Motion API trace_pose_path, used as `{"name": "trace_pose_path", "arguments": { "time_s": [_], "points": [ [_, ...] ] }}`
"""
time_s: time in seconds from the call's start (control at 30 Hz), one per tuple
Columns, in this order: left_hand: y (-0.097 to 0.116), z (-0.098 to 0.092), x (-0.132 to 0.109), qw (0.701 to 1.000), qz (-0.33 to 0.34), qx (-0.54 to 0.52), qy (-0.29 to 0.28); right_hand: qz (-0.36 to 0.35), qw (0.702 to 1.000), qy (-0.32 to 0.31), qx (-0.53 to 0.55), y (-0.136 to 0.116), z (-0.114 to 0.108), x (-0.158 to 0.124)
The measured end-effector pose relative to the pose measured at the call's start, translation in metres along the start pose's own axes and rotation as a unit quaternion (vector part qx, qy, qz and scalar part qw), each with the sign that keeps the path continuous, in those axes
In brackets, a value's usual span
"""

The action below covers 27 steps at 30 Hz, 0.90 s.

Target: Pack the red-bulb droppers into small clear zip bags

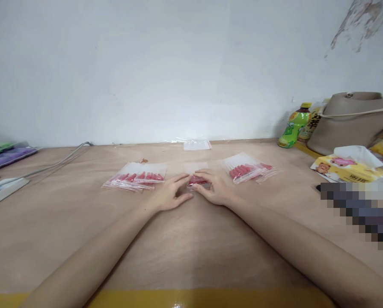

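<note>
A clear zip bag with small red pieces (197, 179) lies flat on the table between my two hands. My left hand (172, 192) rests at the bag's left side, fingers stretched out and thumb apart. From the right, my right hand (214, 188) reaches over the bag, its fingers and thumb spread on or just above the plastic; whether it presses on it I cannot tell. To the left lies a fanned pile of zip bags with red pieces (136, 176). A similar pile of filled bags (247, 167) lies to the right.
Flat clear bags (197, 145) lie by the wall. At right stand a green drink bottle (294, 126), a beige bag (342, 124) and a yellow tissue pack (351, 167). A grey cable (59, 161) and a white power strip (8, 190) lie at left, near purple packets (10, 157).
</note>
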<state>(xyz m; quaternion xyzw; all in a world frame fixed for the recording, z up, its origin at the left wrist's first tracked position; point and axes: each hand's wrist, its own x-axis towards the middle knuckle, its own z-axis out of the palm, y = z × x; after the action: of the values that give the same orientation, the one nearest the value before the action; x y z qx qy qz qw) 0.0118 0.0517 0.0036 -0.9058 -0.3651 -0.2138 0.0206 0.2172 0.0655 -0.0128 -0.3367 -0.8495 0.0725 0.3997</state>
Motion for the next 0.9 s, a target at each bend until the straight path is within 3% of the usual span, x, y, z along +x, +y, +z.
{"name": "trace_pose_path", "arguments": {
  "time_s": [0.17,0.3,0.5,0.63,0.9],
  "points": [
    [0.003,0.019,0.001,0.997,0.001,-0.032,0.071,0.049,0.996,-0.040,-0.065,0.022,-0.022,-0.014],
    [0.001,0.021,0.003,0.995,-0.006,-0.029,0.091,0.073,0.995,-0.003,-0.066,0.030,-0.019,-0.018],
    [0.003,0.019,0.003,0.994,0.002,-0.026,0.106,0.014,0.997,0.030,-0.071,0.034,-0.012,-0.020],
    [0.005,0.018,0.003,0.992,0.026,-0.025,0.122,-0.031,0.984,0.037,-0.174,0.037,-0.014,-0.022],
    [0.011,0.033,0.026,0.985,0.105,0.015,0.139,-0.159,0.944,-0.017,-0.289,0.027,-0.022,-0.016]
  ]
}}
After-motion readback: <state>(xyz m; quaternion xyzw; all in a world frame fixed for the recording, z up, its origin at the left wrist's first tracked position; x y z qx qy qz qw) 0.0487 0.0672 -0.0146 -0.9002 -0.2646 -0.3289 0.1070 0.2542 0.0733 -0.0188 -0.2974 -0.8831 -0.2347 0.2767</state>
